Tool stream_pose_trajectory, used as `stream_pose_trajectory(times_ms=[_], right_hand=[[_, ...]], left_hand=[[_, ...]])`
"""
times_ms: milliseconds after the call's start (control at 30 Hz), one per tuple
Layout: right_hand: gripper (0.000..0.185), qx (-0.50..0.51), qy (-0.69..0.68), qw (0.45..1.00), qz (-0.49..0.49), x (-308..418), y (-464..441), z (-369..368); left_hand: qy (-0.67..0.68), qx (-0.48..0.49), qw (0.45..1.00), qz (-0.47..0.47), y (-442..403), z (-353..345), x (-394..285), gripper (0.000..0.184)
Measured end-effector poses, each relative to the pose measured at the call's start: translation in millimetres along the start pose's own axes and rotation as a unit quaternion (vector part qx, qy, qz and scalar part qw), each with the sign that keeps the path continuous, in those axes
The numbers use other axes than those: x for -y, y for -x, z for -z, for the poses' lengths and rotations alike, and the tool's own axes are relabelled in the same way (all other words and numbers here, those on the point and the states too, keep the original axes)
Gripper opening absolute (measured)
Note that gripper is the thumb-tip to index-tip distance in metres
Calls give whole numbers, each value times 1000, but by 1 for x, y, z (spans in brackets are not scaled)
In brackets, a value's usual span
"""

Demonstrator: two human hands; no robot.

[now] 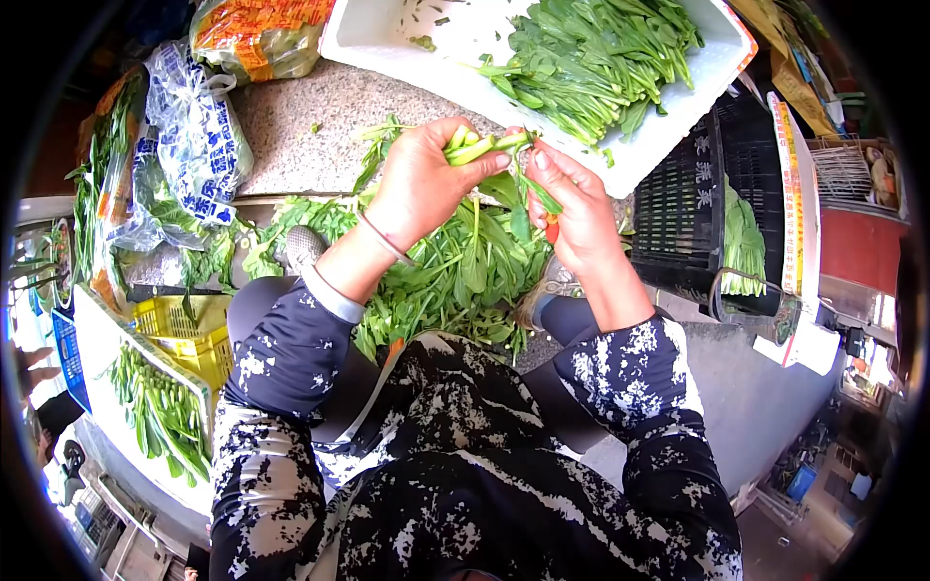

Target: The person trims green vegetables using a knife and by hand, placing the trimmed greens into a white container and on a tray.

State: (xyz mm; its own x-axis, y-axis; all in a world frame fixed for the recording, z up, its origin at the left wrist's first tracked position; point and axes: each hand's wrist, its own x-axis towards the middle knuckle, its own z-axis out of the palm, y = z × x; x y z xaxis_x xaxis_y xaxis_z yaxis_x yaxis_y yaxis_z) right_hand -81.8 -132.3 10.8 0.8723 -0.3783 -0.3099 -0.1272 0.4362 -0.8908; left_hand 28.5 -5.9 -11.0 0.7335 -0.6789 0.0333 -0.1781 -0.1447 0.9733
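Observation:
My left hand (pixel 426 179), a bangle at its wrist, is closed round a few thick green vegetable stems (pixel 472 150), whose cut ends point to the right. Close beside them, my right hand (pixel 579 208) pinches a green leaf (pixel 541 194) at the tip of the stems. A small orange-red piece (pixel 552 229) shows under the right palm; its kind is hidden by the hand. Below both hands, a heap of loose leafy greens (pixel 475 257) lies on the ground between my knees.
Ahead stands a white foam box (pixel 387 44) with bunched greens (pixel 605 68). A black crate (pixel 678 203) is on the right. Plastic bags (pixel 199 131), a yellow basket (pixel 184 334) and another foam box of greens (pixel 160 412) are on the left.

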Motion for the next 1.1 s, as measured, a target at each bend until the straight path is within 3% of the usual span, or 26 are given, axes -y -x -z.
stream_pose_trajectory(times_ms=[100, 167, 200, 267, 400, 533, 633, 700, 767, 833, 900, 967, 1033, 1100], right_hand=[[33, -22, -45, 998, -48, -5, -2, 8], [32, 76, -147, 982, -85, -8, -6, 17], [32, 76, -148, 983, -85, -9, -7, 18], [33, -17, 21, 993, -116, -10, -8, 18], [21, -64, 116, 980, -147, -9, -7, 16], [31, -91, 134, 984, -79, -3, -11, 22], [31, -125, 102, 986, -37, 3, -12, 23], [27, -144, 67, 986, 40, 4, -14, 26], [25, -149, 86, 984, 56, 7, -13, 25], [24, -160, 216, 937, 221, 5, -14, 17], [26, -164, 279, 916, 236, 4, -9, 12], [28, -72, 370, 858, 349, -5, -12, 13], [25, -66, 348, 886, 297, -12, -11, 8], [23, -68, 326, 906, 260, -17, -12, 5]], left_hand=[[37, 18, 999, 32, 0, 3, 0, 15], [76, 19, 996, 44, 1, 6, 1, 15], [76, 19, 996, 44, 1, 7, 1, 15], [143, -4, 987, 76, 0, 12, -3, 17], [193, -2, 970, 148, 2, 21, -14, 23], [256, 72, 936, 230, 2, 27, -8, 28], [285, 100, 927, 224, 3, 27, -7, 26], [243, 97, 938, 226, 4, 26, -12, 26], [201, 93, 948, 227, 5, 24, -13, 25], [172, 91, 963, 188, 5, 21, -9, 23], [144, 85, 972, 165, 7, 15, -2, 21], [88, 73, 986, 118, 7, 9, 2, 17], [33, 79, 992, 97, 7, 5, 3, 17], [-17, 83, 996, 9, 10, 0, 7, 18]])
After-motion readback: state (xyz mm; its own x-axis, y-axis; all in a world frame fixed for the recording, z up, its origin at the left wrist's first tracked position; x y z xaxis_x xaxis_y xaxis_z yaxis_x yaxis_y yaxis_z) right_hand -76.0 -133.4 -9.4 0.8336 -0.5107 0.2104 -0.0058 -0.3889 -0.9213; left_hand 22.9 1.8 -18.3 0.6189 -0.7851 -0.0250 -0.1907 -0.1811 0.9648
